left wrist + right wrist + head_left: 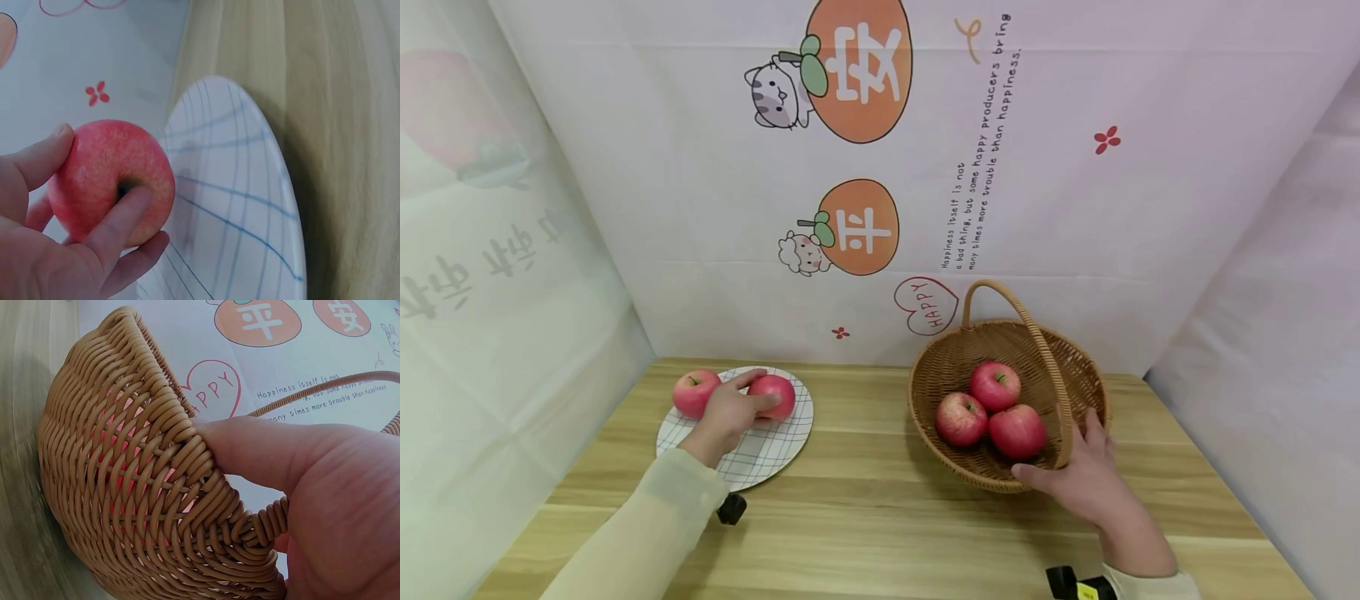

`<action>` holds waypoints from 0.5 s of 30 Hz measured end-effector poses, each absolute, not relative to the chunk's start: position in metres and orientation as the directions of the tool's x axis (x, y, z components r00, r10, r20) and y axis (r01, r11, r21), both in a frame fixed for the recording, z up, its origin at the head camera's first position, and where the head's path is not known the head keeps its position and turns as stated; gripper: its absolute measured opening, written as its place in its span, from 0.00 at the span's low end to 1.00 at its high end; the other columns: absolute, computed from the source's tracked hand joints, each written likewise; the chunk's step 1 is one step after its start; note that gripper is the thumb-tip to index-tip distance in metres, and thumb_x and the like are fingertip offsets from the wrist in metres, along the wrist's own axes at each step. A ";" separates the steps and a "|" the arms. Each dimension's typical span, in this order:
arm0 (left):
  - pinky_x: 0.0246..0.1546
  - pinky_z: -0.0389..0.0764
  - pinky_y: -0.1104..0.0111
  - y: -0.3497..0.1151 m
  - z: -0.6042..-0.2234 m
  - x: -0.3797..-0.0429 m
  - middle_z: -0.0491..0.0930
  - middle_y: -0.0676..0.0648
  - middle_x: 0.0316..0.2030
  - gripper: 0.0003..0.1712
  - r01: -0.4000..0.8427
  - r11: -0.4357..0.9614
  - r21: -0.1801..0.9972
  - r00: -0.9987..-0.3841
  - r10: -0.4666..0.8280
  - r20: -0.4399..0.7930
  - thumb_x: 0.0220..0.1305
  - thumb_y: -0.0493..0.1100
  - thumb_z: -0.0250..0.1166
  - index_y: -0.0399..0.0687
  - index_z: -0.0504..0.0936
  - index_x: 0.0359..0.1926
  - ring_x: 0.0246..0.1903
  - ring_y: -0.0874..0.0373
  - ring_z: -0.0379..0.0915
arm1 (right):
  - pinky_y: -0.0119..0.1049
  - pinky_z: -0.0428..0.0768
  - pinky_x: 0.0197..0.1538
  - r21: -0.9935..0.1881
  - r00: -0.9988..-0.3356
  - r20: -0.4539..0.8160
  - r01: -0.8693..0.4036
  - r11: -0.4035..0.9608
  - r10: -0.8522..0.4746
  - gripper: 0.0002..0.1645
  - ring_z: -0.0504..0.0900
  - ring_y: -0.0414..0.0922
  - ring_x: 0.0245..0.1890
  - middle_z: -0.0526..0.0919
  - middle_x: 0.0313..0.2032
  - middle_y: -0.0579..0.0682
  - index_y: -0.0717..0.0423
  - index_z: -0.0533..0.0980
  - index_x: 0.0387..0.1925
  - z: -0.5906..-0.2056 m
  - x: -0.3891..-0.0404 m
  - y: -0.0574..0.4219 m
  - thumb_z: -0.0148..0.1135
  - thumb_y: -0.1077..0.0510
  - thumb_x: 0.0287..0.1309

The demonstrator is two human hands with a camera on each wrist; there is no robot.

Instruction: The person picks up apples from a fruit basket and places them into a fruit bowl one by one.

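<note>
In the head view my left hand holds a red apple over the round white plate with a blue-lined check pattern. The left wrist view shows thumb and fingers spread around this apple, one finger lying across its hollow. Another apple sits at the plate's left side. Over on the right, my right hand grips the rim of a woven wicker basket beside its handle. Its thumb presses on the rim in the right wrist view. Inside the basket lie three red apples.
The basket's tall arched handle rises over the apples. Behind the wooden table hangs a printed white cloth, with further cloth at both sides. A small black device shows by the left cuff.
</note>
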State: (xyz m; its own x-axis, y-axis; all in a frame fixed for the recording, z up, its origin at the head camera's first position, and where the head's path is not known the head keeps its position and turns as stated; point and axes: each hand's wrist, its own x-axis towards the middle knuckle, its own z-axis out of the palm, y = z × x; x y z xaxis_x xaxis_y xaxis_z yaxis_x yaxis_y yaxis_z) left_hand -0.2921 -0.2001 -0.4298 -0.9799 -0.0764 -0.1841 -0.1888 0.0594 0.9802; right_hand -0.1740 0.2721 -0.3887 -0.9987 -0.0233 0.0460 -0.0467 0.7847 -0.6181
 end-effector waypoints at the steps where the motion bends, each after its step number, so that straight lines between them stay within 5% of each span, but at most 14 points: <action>1: 0.48 0.82 0.53 -0.202 -0.432 -0.293 0.54 0.33 0.71 0.40 -0.191 0.068 0.979 -0.979 -0.089 -0.185 0.64 0.33 0.68 0.45 0.63 0.74 0.62 0.34 0.62 | 0.84 0.46 0.54 -0.620 -0.999 0.046 -0.048 0.783 -0.025 0.72 0.27 0.87 0.62 0.25 0.68 0.81 0.68 0.41 0.76 -0.389 -0.174 0.272 0.77 0.41 0.49; 15: 0.53 0.79 0.52 -0.206 -0.440 -0.309 0.52 0.32 0.72 0.39 -0.141 0.102 0.985 -0.982 -0.144 -0.125 0.67 0.33 0.66 0.43 0.61 0.75 0.62 0.36 0.62 | 0.85 0.45 0.53 -0.632 -0.999 0.043 -0.041 0.774 -0.018 0.73 0.26 0.86 0.62 0.24 0.69 0.81 0.68 0.40 0.76 -0.390 -0.174 0.272 0.77 0.39 0.48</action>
